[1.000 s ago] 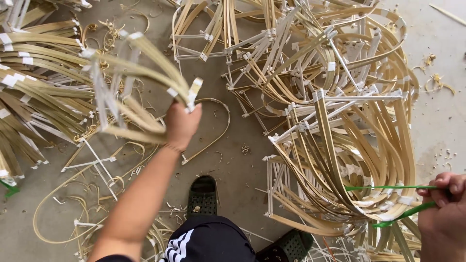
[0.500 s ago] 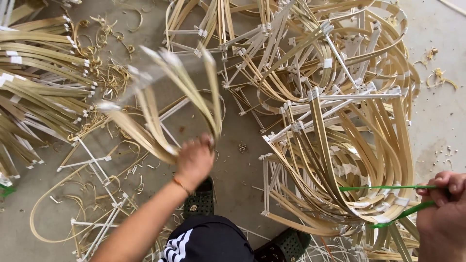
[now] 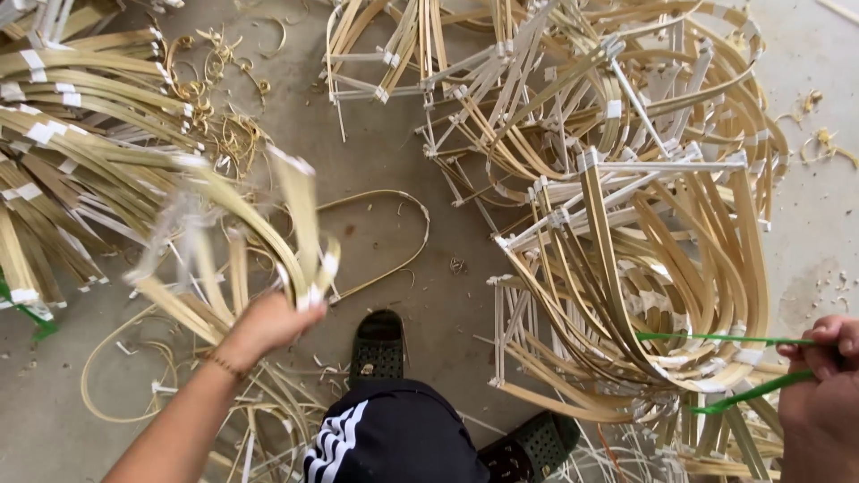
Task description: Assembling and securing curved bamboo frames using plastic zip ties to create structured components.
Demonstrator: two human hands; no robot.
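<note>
Gripping a blurred bamboo frame (image 3: 233, 259) by its lower end, the closed left hand (image 3: 268, 324) holds it off the floor, while the right hand (image 3: 819, 394) pinches a taut green strap (image 3: 716, 338) around the stack (image 3: 644, 295) just left of it

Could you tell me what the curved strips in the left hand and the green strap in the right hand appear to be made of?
The curved strips look like split bamboo or cane: pale tan, matte, thin and bent. The green strap looks like plastic: flat, narrow, evenly bright green.
</note>
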